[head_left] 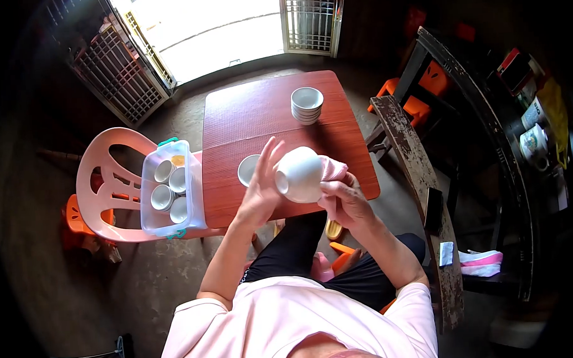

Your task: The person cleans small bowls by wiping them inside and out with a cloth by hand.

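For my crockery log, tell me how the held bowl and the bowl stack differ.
The held bowl is one piece, tipped sideways; the bowl stack is several nested bowls standing upright. The held bowl is aloft, with a pink cloth against it; the bowl stack rests on the table. Both look white.

The right hand (350, 203) grips a pink cloth (333, 170) against a white bowl (304, 173), tilted between both hands; the left hand (260, 196), fingers extended, is beside its base. Beyond them, stacked bowls (307, 107) stand on a reddish table (246, 120); left of them, a translucent bin (199, 198) holds white cups (162, 198).
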`<state>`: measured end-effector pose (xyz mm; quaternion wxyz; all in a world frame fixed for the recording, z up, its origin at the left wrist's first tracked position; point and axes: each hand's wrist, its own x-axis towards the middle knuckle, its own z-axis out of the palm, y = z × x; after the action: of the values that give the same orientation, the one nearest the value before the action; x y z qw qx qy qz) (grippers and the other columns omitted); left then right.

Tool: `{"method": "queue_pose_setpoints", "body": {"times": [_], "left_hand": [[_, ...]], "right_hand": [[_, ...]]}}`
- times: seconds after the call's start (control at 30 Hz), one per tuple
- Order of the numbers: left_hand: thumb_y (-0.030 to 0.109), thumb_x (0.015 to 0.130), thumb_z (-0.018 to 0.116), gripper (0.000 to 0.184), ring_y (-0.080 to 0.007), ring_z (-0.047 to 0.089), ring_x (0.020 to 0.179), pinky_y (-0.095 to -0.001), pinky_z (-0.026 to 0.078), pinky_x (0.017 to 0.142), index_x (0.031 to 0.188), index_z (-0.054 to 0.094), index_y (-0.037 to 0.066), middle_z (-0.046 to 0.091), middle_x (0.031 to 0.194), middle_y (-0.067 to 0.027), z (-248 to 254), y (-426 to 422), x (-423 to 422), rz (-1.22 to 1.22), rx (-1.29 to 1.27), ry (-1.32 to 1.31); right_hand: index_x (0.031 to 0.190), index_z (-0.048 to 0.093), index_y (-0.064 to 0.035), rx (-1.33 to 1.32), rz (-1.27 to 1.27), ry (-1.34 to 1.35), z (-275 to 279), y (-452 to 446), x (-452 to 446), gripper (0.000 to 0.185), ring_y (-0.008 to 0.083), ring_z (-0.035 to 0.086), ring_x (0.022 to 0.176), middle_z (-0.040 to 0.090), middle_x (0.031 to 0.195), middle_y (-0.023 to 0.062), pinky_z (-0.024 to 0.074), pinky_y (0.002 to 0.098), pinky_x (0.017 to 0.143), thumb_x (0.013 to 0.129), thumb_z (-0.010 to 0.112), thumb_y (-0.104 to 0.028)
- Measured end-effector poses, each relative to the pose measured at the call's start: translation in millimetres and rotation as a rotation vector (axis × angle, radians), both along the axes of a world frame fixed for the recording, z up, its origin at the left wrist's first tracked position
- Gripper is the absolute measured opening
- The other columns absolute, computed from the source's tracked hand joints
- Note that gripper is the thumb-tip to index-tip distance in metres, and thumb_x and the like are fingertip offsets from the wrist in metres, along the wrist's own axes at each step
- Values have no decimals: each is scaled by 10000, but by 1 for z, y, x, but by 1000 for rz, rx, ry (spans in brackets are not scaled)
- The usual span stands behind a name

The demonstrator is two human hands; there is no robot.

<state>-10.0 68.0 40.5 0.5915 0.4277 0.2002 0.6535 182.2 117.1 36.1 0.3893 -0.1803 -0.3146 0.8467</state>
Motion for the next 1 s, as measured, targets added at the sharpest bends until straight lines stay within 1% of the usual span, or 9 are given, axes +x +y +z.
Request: {"method": "queue_pose_setpoints", "body": {"times": [0.17, 0.33, 0.43, 0.6, 0.67, 0.77, 0.87, 0.93, 1.0], "left_hand": [[260, 899, 648, 556, -231, 534, 1187, -425, 477, 983, 1334, 389, 33, 520, 1273, -125, -18, -11, -9, -182, -429, -334], [151, 905, 626, 463, -234, 593, 1108, -372, 543, 895, 1313, 442, 34, 578, 1215, -122, -12, -17, 5, -264, -347, -571], [87, 872, 655, 452, -222, 596, 1109, -372, 524, 921, 1285, 482, 27, 588, 1211, -125, -10, -19, 7, -88, -322, -488], [48, 853, 657, 301, -127, 581, 1021, -305, 484, 877, 1138, 578, -9, 629, 1081, -73, -26, -17, 14, 64, -246, 73], [24, 841, 642, 276, -113, 567, 974, -281, 479, 840, 1102, 567, -26, 630, 1030, -57, -30, -24, 25, 192, -116, 405], [-13, 866, 621, 264, -92, 560, 912, -271, 473, 825, 1123, 558, -7, 648, 948, -62, -38, -28, 26, 29, -93, 715], [-14, 896, 609, 255, -63, 536, 937, -246, 455, 857, 1146, 560, -13, 641, 979, -28, -19, -34, 34, -53, -105, 666], [-14, 895, 609, 282, -58, 532, 950, -243, 452, 866, 1171, 550, -11, 634, 1000, -21, -19, -33, 35, -103, -148, 608], [4, 872, 620, 249, -74, 550, 876, -264, 484, 751, 1112, 553, 11, 629, 915, -60, -46, -27, 33, -22, -148, 454]], "right_hand": [[856, 567, -39, -159, 120, 180, -18, 16, 0, 77, 78, 426, 392, 457, 433, 4, 345, 182, 405, 895, 545, -102], [1038, 584, -29, -323, -133, 29, 14, 24, 0, 220, 151, 652, 764, 633, 840, 54, 565, 303, 794, 822, 598, -68], [938, 623, -20, 93, -386, -179, 12, 36, 19, 134, 51, 576, 637, 609, 788, 6, 504, 195, 566, 812, 576, -15], [1200, 568, 45, 1602, -548, -759, 45, -19, -25, 436, 341, 502, 1228, 526, 1268, 235, 420, 449, 998, 840, 631, -192], [1196, 580, -13, 1801, -377, -1032, 15, -27, -27, 441, 367, 386, 1320, 471, 1366, 167, 285, 560, 1065, 813, 640, -221], [960, 614, -57, 1695, -439, -821, -4, 12, -20, 229, 314, 552, 1040, 603, 1054, 87, 423, 460, 932, 811, 602, -232], [922, 537, -28, 252, 214, -243, 5, 31, -8, 248, 219, 616, 829, 608, 875, 118, 503, 348, 781, 949, 428, -250], [959, 543, -27, 517, 67, -321, 1, 18, -12, 247, 228, 609, 899, 608, 925, 137, 496, 364, 814, 952, 430, -246], [1010, 582, -41, 1802, -397, -819, 1, 9, -17, 215, 283, 571, 1024, 600, 1016, 123, 444, 429, 916, 872, 553, -203]]}}
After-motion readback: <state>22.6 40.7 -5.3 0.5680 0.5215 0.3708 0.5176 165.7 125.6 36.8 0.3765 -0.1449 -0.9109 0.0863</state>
